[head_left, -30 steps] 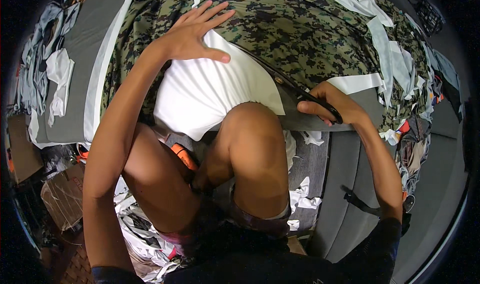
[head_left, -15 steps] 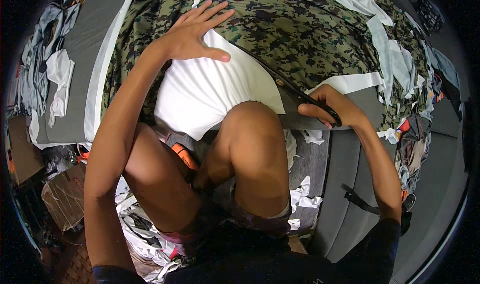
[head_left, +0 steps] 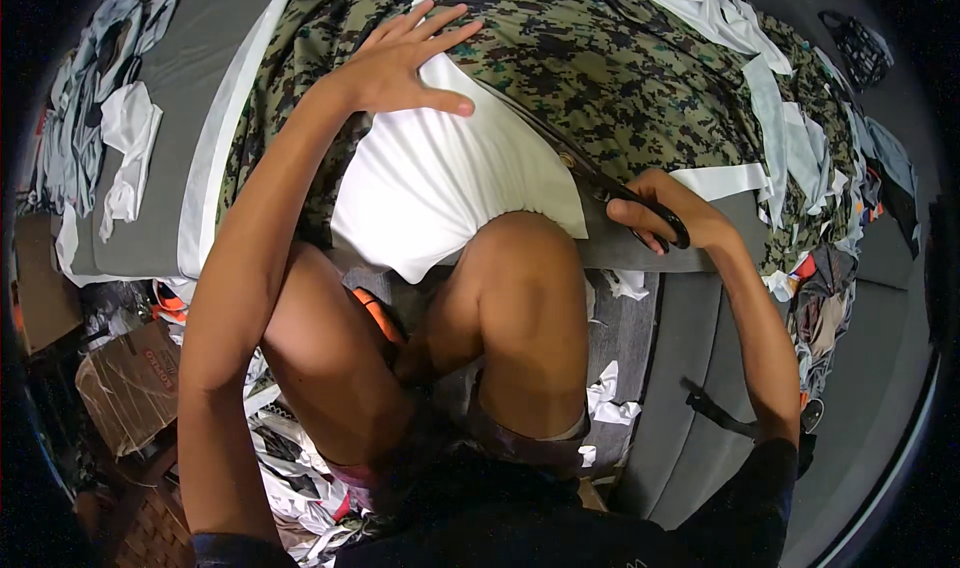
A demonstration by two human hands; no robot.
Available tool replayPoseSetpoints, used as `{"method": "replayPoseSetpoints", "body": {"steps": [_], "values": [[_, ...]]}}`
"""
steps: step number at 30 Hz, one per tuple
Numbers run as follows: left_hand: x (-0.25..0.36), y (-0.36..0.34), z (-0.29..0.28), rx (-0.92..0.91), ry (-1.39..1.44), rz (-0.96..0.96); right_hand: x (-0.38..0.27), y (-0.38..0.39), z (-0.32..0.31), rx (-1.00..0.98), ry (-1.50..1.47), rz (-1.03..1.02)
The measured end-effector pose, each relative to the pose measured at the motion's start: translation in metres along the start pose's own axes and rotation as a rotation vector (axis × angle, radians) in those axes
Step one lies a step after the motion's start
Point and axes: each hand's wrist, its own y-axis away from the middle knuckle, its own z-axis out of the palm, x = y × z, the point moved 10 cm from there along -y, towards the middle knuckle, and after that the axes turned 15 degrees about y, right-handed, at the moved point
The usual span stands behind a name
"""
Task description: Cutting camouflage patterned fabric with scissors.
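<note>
My left hand (head_left: 405,73) lies flat with fingers spread over the edge where white cloth (head_left: 430,173) meets green-brown camouflage fabric (head_left: 610,68). The near end of the white cloth drapes over my knee in gathered folds. In my right hand (head_left: 675,208) are scissors (head_left: 588,171) with black handles, my fingers in the loops. Their long blades point away to the left, along the border between white cloth and camouflage fabric. The far end of the blades is hard to make out against the dark pattern.
Pale fabric strips (head_left: 765,118) lie on the camouflage at the right. Grey garments (head_left: 85,118) are heaped at far left. A cardboard box (head_left: 130,388) stands lower left, and white scraps (head_left: 610,398) lie on the floor below. An orange object (head_left: 378,316) shows between my legs.
The view has shifted slightly, so the cloth and my legs appear further right. My right hand and the scissors have edged left relative to the cloth. My left hand stays spread in place.
</note>
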Motion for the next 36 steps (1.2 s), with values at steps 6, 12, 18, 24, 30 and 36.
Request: {"method": "replayPoseSetpoints", "body": {"steps": [6, 12, 18, 24, 30, 36], "values": [[-0.001, 0.000, 0.001, 0.003, 0.004, 0.020, -0.002, -0.006, -0.002, 0.000, -0.006, -0.015], [-0.003, -0.001, 0.003, 0.015, -0.027, 0.036, 0.001, -0.006, -0.002, 0.014, 0.007, 0.037], [-0.006, -0.001, 0.002, 0.016, -0.017, 0.031, 0.005, -0.003, 0.003, 0.052, -0.017, 0.071], [-0.015, 0.000, 0.000, 0.040, -0.002, -0.028, 0.005, -0.004, 0.008, 0.065, -0.050, 0.055], [-0.016, 0.000, 0.000, 0.039, 0.007, -0.029, 0.003, -0.003, 0.009, 0.074, -0.059, 0.051], [-0.016, -0.002, 0.000, 0.039, 0.008, -0.030, 0.004, -0.001, 0.011, 0.068, -0.032, 0.053]]}}
